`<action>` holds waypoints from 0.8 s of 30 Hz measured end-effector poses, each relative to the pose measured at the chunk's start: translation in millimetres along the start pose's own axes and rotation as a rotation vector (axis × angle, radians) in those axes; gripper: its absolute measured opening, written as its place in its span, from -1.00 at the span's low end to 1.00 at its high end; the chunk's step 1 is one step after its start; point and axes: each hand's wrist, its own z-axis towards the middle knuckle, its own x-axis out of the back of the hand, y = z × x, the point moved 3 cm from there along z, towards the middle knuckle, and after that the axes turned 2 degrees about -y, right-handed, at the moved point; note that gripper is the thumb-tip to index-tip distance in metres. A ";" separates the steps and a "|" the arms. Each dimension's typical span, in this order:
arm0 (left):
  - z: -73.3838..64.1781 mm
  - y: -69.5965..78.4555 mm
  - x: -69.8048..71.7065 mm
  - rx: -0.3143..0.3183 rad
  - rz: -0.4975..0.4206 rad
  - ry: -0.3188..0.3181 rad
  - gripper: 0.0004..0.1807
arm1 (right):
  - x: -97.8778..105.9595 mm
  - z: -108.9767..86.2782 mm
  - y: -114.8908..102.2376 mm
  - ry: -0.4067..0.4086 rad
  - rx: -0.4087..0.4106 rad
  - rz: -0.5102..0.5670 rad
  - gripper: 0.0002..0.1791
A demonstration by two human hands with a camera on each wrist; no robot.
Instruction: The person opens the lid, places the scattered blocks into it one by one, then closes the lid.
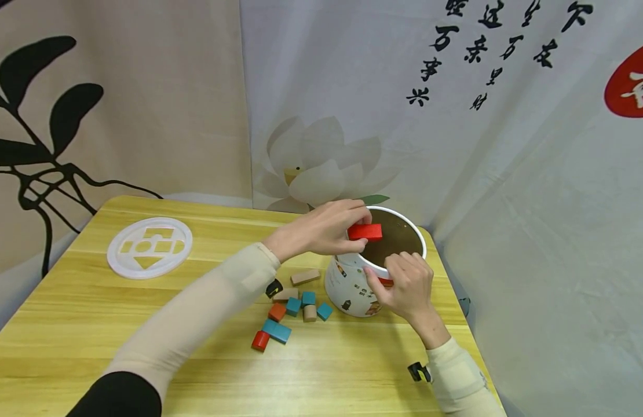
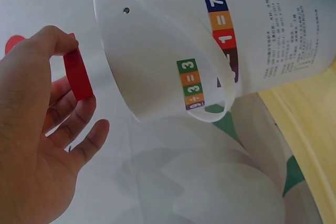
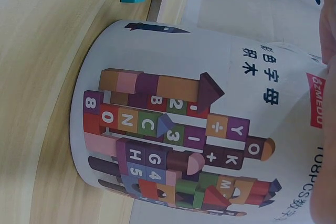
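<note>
My left hand pinches a red rectangular block between thumb and fingers, above the mouth of a white printed bucket. In the left wrist view the red block is seen beside the bucket's rim, the lower fingers spread away from it. My right hand grips the near right rim of the bucket, its thumb on the outside wall. Printed toy blocks and a red label cover the bucket's side in the right wrist view. The bucket's bottom is hidden in the head view.
Left of the bucket lie several blocks: a blue one, a red cylinder, an orange cube and a plain wooden one. A white round lid with shaped holes lies at the table's back left. Printed curtains hang behind.
</note>
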 end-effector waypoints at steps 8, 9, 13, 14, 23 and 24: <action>20.8 3.7 -4.5 -0.002 0.034 -0.022 -0.70 | 0.0 0.9 0.4 0.008 -0.002 0.006 -0.33; 23.2 3.6 -5.8 0.000 0.036 -0.026 -0.69 | 0.0 0.8 0.4 0.003 -0.002 0.003 -0.33; 31.0 3.4 -12.0 0.006 0.047 -0.043 -0.67 | -0.4 0.8 -0.5 0.002 -0.007 0.008 -0.32; 32.5 3.3 -13.6 0.008 0.049 -0.048 -0.66 | -0.5 0.7 -0.8 0.003 -0.009 0.008 -0.32; 39.7 3.4 -24.0 0.024 0.074 -0.077 -0.60 | -0.5 -0.8 -0.7 -0.006 -0.011 -0.003 -0.34; 40.1 3.5 -24.5 0.022 0.074 -0.077 -0.60 | -0.4 -0.8 -0.4 -0.005 -0.014 -0.002 -0.34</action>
